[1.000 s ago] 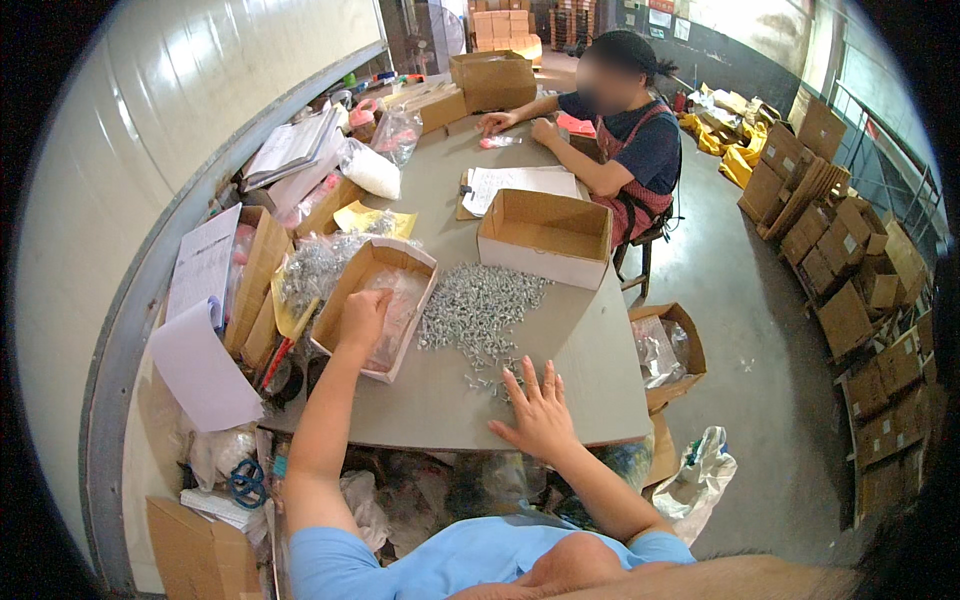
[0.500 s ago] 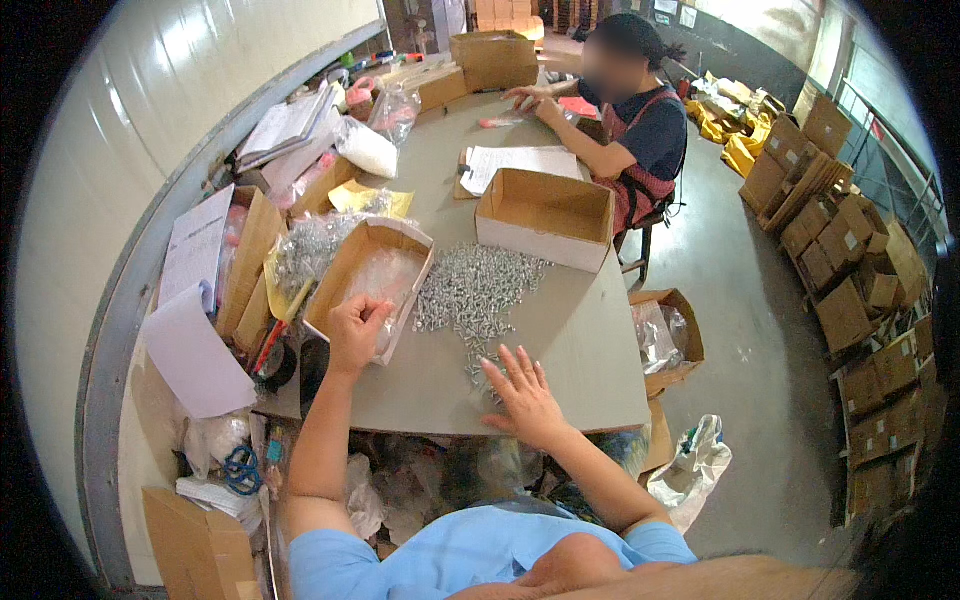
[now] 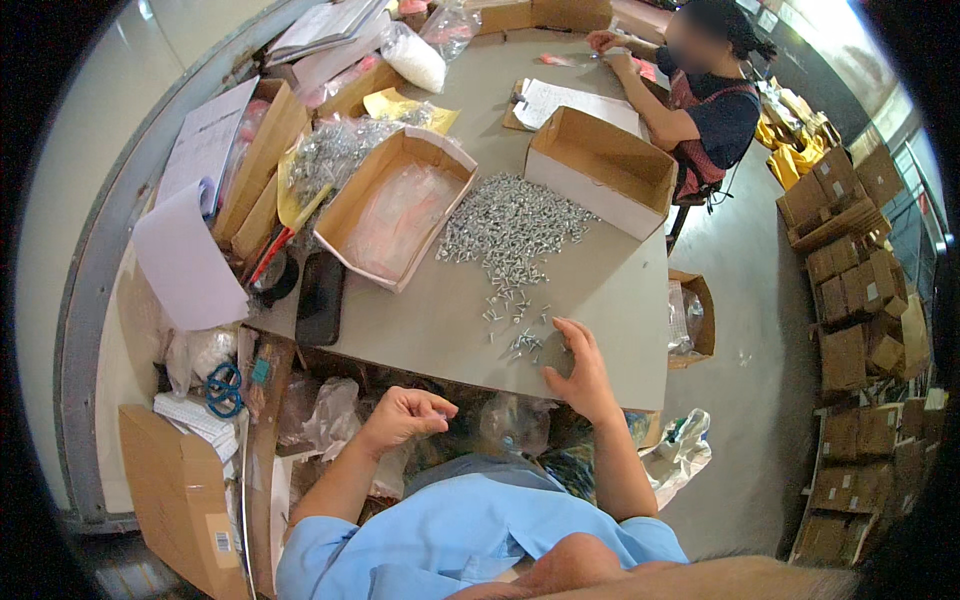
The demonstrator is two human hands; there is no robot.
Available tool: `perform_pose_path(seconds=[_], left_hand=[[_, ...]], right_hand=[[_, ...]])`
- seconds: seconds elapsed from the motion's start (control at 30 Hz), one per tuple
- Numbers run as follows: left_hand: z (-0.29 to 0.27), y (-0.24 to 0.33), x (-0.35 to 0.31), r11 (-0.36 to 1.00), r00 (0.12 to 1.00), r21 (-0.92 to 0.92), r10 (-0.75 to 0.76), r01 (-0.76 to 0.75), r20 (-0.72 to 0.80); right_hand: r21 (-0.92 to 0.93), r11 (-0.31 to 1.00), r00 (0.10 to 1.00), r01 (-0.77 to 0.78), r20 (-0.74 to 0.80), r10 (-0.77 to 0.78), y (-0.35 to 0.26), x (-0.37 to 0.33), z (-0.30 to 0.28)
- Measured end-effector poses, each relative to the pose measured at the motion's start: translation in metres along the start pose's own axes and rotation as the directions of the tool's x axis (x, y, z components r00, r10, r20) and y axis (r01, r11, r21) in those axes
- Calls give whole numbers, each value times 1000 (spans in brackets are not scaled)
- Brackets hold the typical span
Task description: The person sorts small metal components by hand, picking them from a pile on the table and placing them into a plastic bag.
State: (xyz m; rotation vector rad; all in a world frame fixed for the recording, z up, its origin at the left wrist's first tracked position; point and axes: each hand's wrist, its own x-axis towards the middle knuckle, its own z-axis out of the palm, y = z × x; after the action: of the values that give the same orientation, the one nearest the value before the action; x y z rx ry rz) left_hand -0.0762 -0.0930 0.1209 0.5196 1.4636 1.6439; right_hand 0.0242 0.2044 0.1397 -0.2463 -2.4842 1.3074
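Note:
My left hand (image 3: 408, 420) is in front of the table's near edge, thumb and fingers pinched together; whatever they hold, if anything, is too small to make out. My right hand (image 3: 582, 375) rests at the near edge of the tabletop, fingers apart, beside a small cluster of screws (image 3: 525, 343). Behind that cluster spreads a large heap of silver screws (image 3: 510, 225). Left of the heap stands an open cardboard box (image 3: 335, 225) with clear plastic bags (image 3: 400, 205) inside. An open, white-sided box (image 3: 600, 175) stands behind the heap on the right.
A black phone (image 3: 320, 298) lies at the table's left front. Papers (image 3: 190, 255), boxes and bagged parts crowd the left side. Across the table a person (image 3: 712, 110) works beside a clipboard (image 3: 570, 105). An open carton (image 3: 690, 318) stands right of the table; stacked cartons (image 3: 850, 350) line the far right.
My left hand has left the box of plastic bags and come back toward my body. My right hand stays by the near screws, some now drawn toward the edge. The view has tilted down.

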Motion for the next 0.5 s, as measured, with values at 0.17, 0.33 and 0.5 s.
perform_pose_path(seconds=[0.17, 0.33, 0.5], left_hand=[[4, -86, 19, 856, 940, 443, -332, 267, 75], [48, -105, 35, 903, 919, 405, -274, 144, 284], [74, -105, 42, 909, 941, 412, -190, 60, 281]], right_hand=[[-212, 977, 1000, 19, 28, -13, -2, 8, 9], [-307, 942, 991, 133, 20, -134, -8, 12, 18], [-332, 933, 988, 142, -15, -155, -4, 10, 22]])
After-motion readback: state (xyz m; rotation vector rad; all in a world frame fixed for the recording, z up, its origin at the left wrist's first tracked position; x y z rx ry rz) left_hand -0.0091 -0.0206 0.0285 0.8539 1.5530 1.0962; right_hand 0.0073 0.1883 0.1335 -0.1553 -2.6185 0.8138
